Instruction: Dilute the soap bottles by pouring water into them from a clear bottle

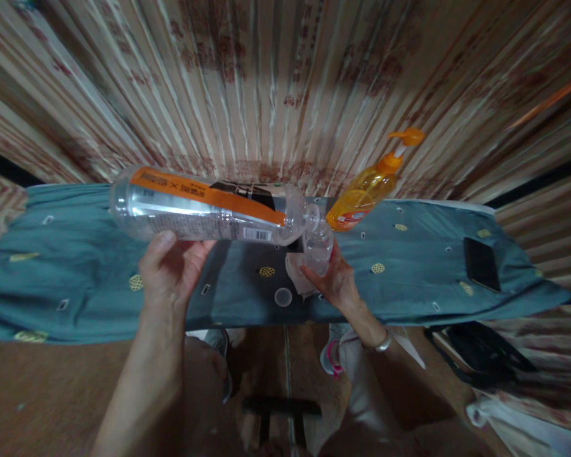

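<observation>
My left hand (176, 263) is closed around the underside of a large clear plastic bottle (204, 206) with an orange and silver label. The bottle lies nearly level in the air, its neck toward the right. That neck meets the mouth of a small clear bottle (318, 249); whether they touch I cannot tell. My right hand (335, 276) is wrapped round the small bottle and holds it roughly upright. Beneath it a folded pale cloth or tissue (295, 273) lies on the table, with a small round translucent cap (283, 297) beside it.
A pump bottle of orange liquid (361, 197) stands just behind my right hand. At the right end of the teal patterned tablecloth (409, 279) lies a black phone (481, 263). A pleated curtain (276, 82) hangs behind the table. A dark bag (480, 352) sits at the lower right.
</observation>
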`<action>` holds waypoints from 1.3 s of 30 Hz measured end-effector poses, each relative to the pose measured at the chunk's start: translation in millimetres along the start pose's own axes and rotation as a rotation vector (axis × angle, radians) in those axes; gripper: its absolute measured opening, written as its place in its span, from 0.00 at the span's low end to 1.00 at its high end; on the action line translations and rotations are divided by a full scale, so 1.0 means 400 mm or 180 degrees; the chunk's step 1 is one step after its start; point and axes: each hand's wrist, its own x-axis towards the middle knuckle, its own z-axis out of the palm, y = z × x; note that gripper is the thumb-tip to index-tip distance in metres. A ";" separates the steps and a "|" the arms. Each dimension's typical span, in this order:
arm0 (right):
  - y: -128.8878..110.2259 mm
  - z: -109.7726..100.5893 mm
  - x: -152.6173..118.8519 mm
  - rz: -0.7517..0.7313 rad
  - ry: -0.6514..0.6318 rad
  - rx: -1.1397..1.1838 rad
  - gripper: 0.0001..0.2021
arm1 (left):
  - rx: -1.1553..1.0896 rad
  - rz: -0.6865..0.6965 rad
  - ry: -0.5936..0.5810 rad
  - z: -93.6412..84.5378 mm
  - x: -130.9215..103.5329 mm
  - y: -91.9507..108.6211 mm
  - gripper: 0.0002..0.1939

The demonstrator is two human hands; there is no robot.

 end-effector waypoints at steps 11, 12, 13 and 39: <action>-0.005 -0.005 0.001 0.0080 -0.0081 0.0091 0.47 | -0.0064 -0.0013 -0.0093 -0.008 0.006 -0.004 0.26; -0.006 -0.006 0.001 0.0083 -0.0099 0.0101 0.47 | -0.0068 -0.0013 -0.0110 -0.007 0.006 -0.004 0.26; -0.007 -0.007 0.001 0.0089 -0.0112 0.0106 0.47 | -0.0072 -0.0009 -0.0120 -0.007 0.005 -0.004 0.26; -0.002 -0.003 0.000 0.0018 -0.0073 0.0053 0.47 | 0.0036 -0.0037 -0.0120 -0.011 0.004 -0.001 0.27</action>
